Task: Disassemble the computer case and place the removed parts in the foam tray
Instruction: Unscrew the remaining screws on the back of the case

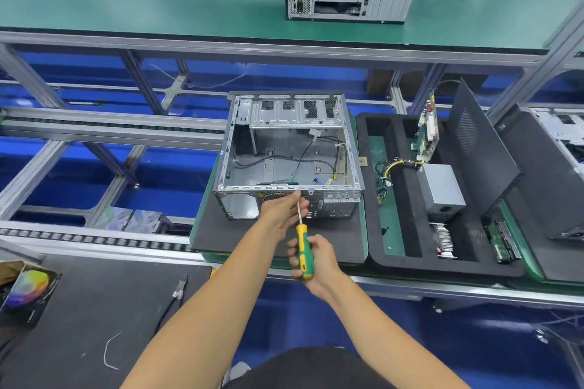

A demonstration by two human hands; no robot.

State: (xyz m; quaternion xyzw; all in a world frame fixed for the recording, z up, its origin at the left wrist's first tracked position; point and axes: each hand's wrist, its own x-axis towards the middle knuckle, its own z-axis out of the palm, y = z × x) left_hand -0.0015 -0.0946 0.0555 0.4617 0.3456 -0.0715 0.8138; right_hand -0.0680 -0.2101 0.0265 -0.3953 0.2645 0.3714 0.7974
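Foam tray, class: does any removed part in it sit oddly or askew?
Yes. In the foam tray the circuit board stands on edge, tilted, and the black side panel leans upright. The power supply lies flat in its slot.
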